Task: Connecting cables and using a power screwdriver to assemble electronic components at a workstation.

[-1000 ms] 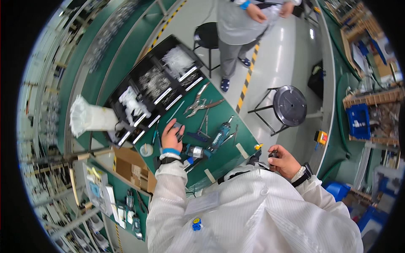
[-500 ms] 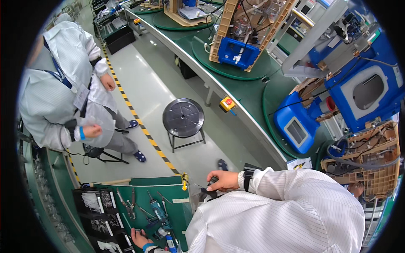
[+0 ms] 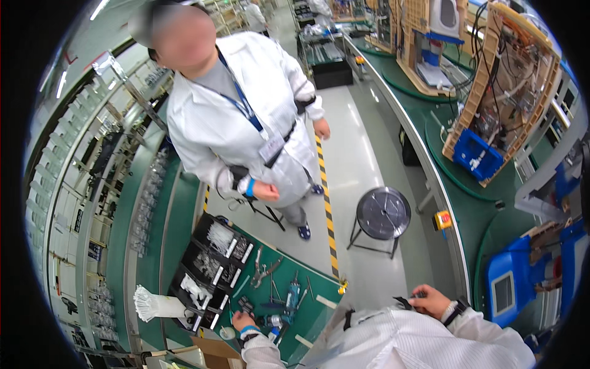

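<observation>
My left hand (image 3: 244,321) is low over the green tool table, its fingers curled beside a small dark object (image 3: 246,304); what they hold, if anything, I cannot make out. Near it lie a teal power screwdriver (image 3: 292,298), pliers (image 3: 265,270) and several slim hand tools. Black parts bins (image 3: 209,261) with small hardware and white pieces stand to the left of that hand. At the front of my white smock, my right hand (image 3: 430,301) is closed around a small black object (image 3: 404,302), whose kind is unclear.
A co-worker in a white smock (image 3: 246,117) stands beyond the table. A black round stool (image 3: 383,212) stands on the floor by striped tape (image 3: 329,227). The green bench (image 3: 424,123) at right carries opened machines and a yellow-red stop button (image 3: 442,220). White ties fill a holder (image 3: 163,305).
My view has swung up and left, so the co-worker, stool and tool table sit further right. My left hand is still at the table, my right hand still at the smock.
</observation>
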